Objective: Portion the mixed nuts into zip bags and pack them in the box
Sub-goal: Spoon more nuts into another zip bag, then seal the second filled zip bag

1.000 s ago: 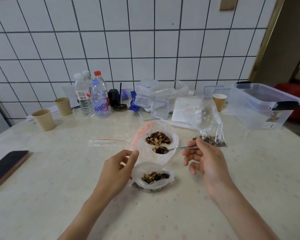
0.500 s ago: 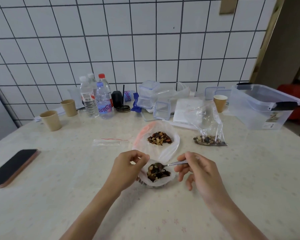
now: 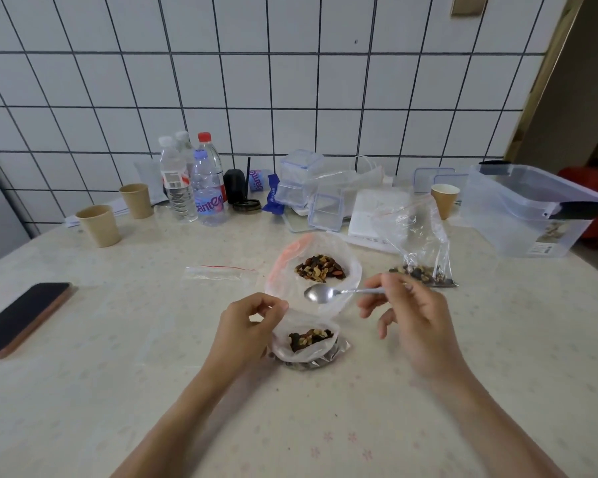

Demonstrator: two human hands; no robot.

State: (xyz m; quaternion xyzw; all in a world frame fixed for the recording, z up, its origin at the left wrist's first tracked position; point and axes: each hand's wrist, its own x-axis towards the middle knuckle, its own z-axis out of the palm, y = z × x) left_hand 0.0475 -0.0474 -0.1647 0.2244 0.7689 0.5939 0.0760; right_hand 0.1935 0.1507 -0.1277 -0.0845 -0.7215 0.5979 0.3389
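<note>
My left hand pinches the left rim of a small zip bag that stands open on the table with mixed nuts inside. My right hand holds a metal spoon by its handle; the spoon bowl is bare and hovers between the small bag and the large plastic bag of mixed nuts behind it. A filled zip bag leans to the right of the large bag. A flat unused zip bag lies to the left. The clear storage box stands open at the far right.
A dark phone lies at the left edge. Paper cups and water bottles stand at the back left. Small clear containers, a white pad and another paper cup crowd the back by the tiled wall.
The right hand carried a spoonful of nuts from the large bag into the small bag, tipped it out and lifted the bare spoon back toward the large bag. The left hand kept its hold.
</note>
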